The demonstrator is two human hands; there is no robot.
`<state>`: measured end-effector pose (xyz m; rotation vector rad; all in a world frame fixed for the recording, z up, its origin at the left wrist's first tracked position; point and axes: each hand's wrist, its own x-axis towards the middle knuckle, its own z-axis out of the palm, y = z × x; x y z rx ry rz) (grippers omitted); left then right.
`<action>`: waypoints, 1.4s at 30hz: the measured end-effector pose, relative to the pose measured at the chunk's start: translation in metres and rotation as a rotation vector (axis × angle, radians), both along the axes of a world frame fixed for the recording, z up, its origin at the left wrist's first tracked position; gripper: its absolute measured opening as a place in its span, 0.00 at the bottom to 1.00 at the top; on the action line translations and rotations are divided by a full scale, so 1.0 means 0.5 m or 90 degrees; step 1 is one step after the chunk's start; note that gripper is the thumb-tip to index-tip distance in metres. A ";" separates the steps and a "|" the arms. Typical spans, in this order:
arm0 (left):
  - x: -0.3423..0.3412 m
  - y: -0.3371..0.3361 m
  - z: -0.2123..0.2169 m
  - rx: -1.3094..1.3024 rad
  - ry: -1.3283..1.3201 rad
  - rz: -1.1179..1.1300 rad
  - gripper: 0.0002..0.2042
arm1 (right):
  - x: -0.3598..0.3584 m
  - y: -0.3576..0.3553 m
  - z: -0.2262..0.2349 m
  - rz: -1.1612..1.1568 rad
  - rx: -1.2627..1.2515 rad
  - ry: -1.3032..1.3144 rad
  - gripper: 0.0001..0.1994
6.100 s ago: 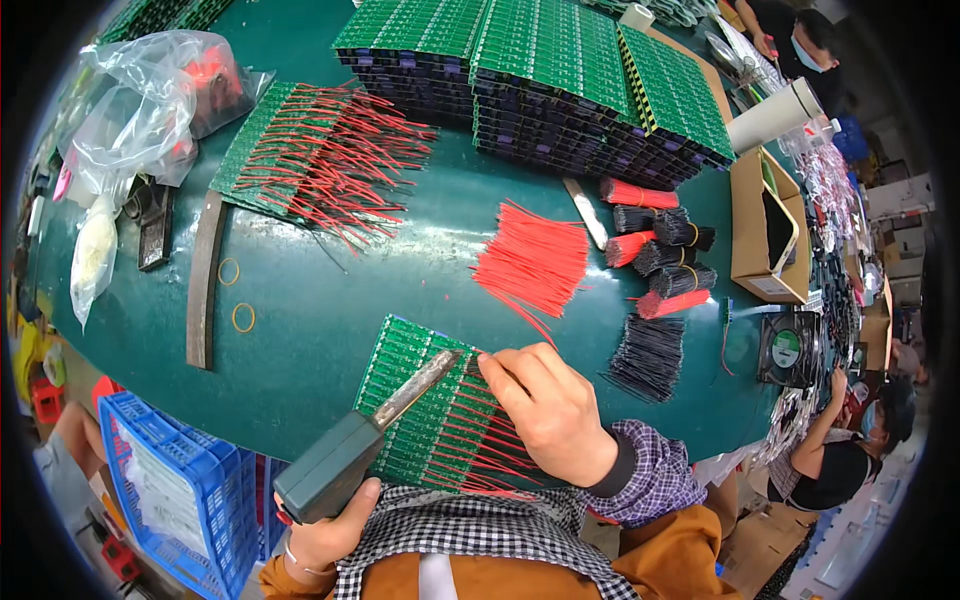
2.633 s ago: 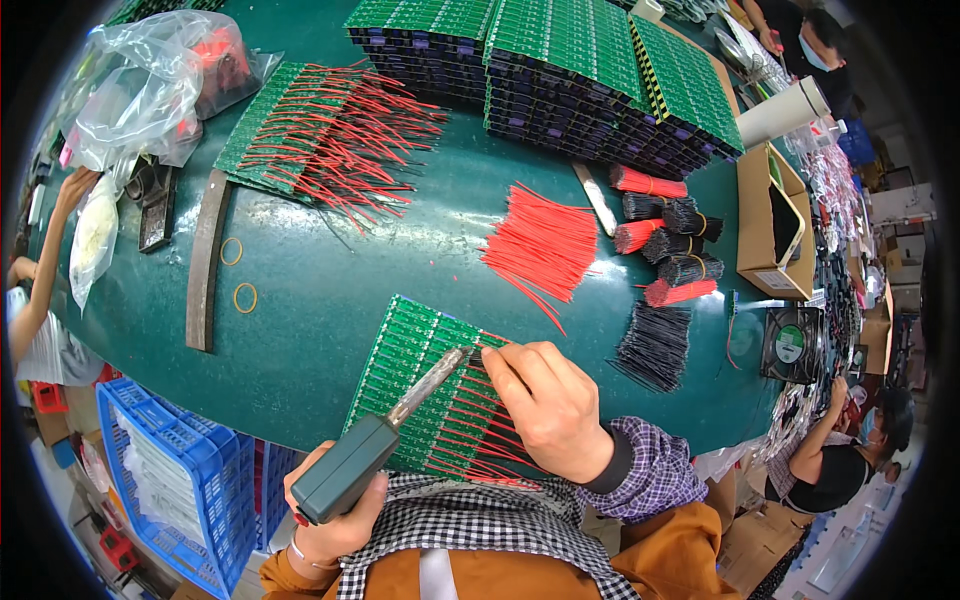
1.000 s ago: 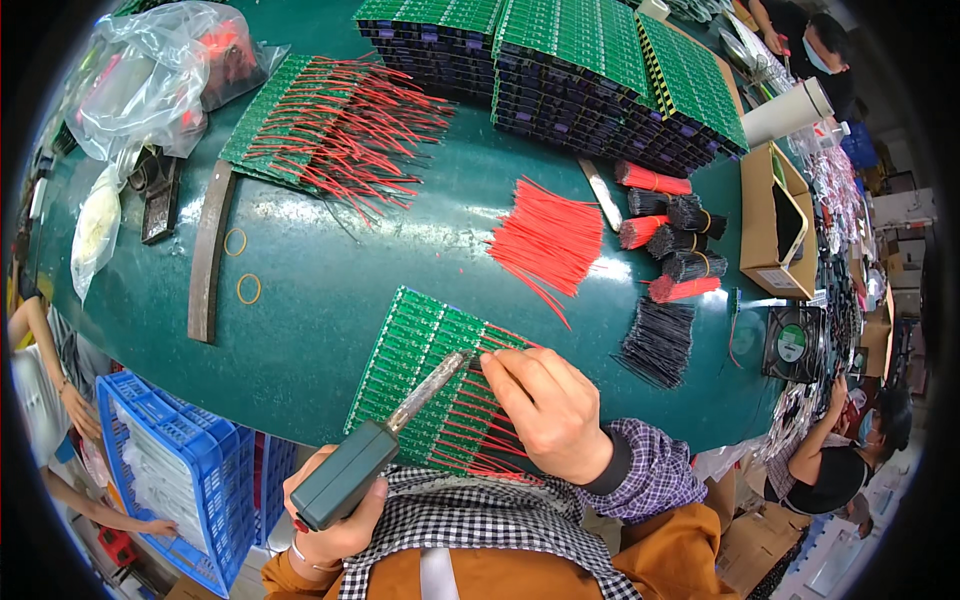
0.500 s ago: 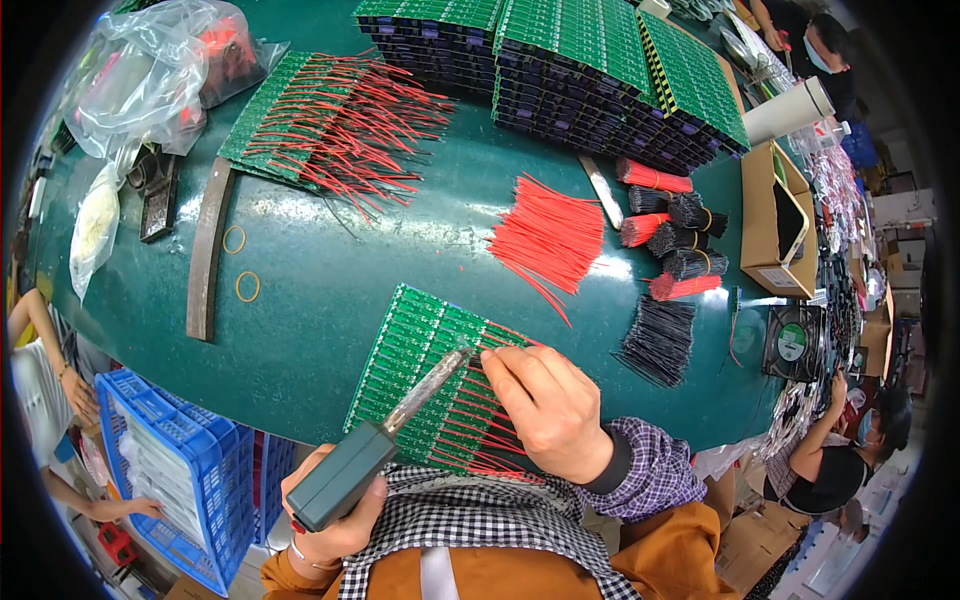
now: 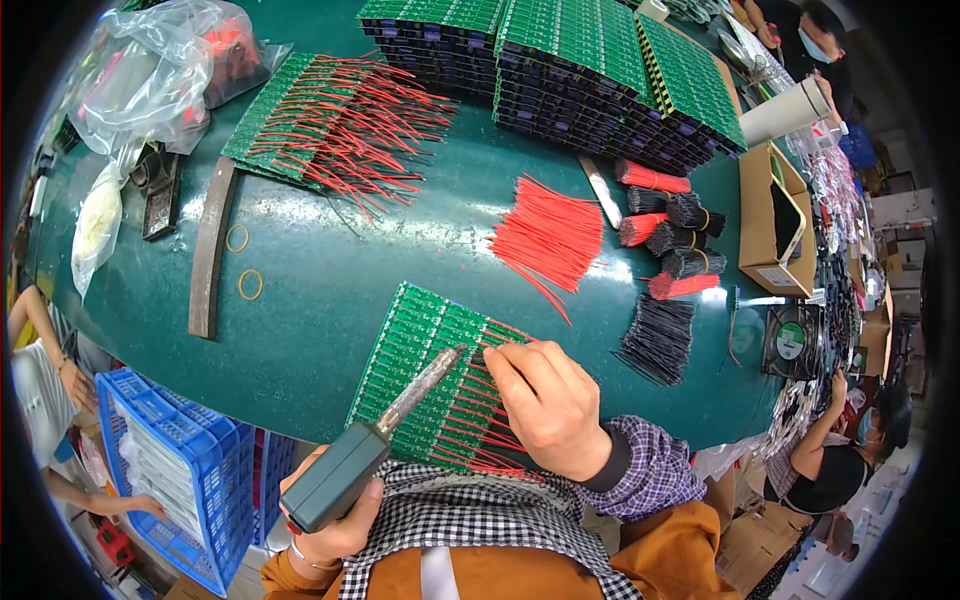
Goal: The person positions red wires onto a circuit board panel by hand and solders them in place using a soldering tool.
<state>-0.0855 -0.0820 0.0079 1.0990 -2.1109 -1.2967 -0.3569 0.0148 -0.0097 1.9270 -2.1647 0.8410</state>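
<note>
In my left hand (image 5: 335, 515) is a soldering iron (image 5: 345, 476) with a dark green handle, fingers wrapped round it. Its metal shaft slants up over a green circuit board panel (image 5: 405, 335), the tip close to my right fingertips. My right hand (image 5: 545, 400) is closed in a pinch at the panel's wired column, on what looks like a thin wire, mostly hidden by the fingers. Down that column, red wires (image 5: 470, 420) stick out to the right, partly under my right hand. The panel lies at the near edge of the table.
Loose red wires (image 5: 548, 232), loose black wires (image 5: 657, 338) and banded bundles (image 5: 690, 238) lie right of centre. Stacked green panels (image 5: 580, 80) stand at the back; a wired panel (image 5: 290, 120) and a metal bar (image 5: 211, 255) are left. Blue crates (image 5: 185, 470) and other people flank the table.
The iron's tip has drawn back slightly to the left, a little farther from my right fingertips. My right hand keeps its pinch at nearly the same spot.
</note>
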 end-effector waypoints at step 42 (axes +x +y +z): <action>0.026 0.003 -0.006 -0.055 -0.016 -0.054 0.14 | 0.012 0.005 0.017 0.021 0.006 -0.026 0.17</action>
